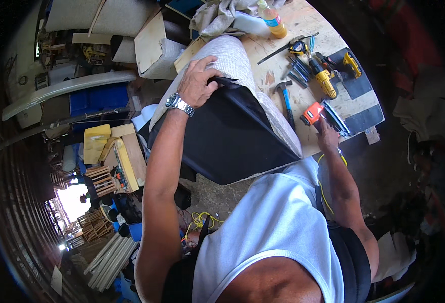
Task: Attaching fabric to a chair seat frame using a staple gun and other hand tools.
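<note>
My left hand [198,83], with a metal watch at the wrist, is closed at the upper edge of a black fabric sheet [227,136], its fingertips on a loose fold. The sheet covers the underside of an upholstered piece in light grey woven cloth [229,54], which leans on the table's near edge. On the right, my right hand [327,136] is wrapped round the handle of a red-orange and silver staple gun [313,114] lying over the tabletop. A yellow air hose [325,194] runs down beside my right forearm.
The wooden table [311,12] carries a hammer [286,98], a yellow drill [323,78], a tape measure [298,47], several dark tools, and a bottle of yellow liquid [273,21]. Foam pieces [96,142] and furniture frames crowd the left. Yellow hose [200,219] coils on the floor.
</note>
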Action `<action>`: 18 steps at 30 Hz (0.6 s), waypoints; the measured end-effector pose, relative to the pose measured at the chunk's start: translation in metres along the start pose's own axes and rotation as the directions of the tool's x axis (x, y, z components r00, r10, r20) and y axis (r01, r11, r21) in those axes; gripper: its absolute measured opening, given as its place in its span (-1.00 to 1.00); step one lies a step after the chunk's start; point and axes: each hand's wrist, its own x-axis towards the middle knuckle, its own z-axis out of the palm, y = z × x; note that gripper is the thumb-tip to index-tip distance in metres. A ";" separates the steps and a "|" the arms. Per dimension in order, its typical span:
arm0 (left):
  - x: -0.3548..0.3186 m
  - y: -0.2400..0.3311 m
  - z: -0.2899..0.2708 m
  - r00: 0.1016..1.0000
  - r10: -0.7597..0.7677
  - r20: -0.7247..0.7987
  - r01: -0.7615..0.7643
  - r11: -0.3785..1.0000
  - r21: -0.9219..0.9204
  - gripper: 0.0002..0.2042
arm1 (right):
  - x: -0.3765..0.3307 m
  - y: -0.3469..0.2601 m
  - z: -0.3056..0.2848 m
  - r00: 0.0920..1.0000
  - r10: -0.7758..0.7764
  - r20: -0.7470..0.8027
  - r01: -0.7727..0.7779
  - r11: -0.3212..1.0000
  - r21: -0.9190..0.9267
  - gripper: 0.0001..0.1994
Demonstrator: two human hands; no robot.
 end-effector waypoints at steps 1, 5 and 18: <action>-0.001 -0.001 0.000 0.999 0.023 -0.038 -0.023 1.000 -0.003 -0.80 | -0.001 -0.001 0.000 1.000 0.000 0.009 0.000 0.999 0.034 -0.26; -0.009 -0.013 0.003 0.995 -0.054 -0.084 0.037 0.981 -0.191 -0.81 | -0.001 -0.003 0.000 0.999 0.021 0.049 -0.023 0.998 0.051 -0.35; -0.006 -0.043 0.038 0.973 -0.189 -0.133 0.131 0.926 -0.355 -0.77 | -0.017 -0.252 -0.113 0.679 -0.465 -0.569 0.685 0.681 0.261 -0.59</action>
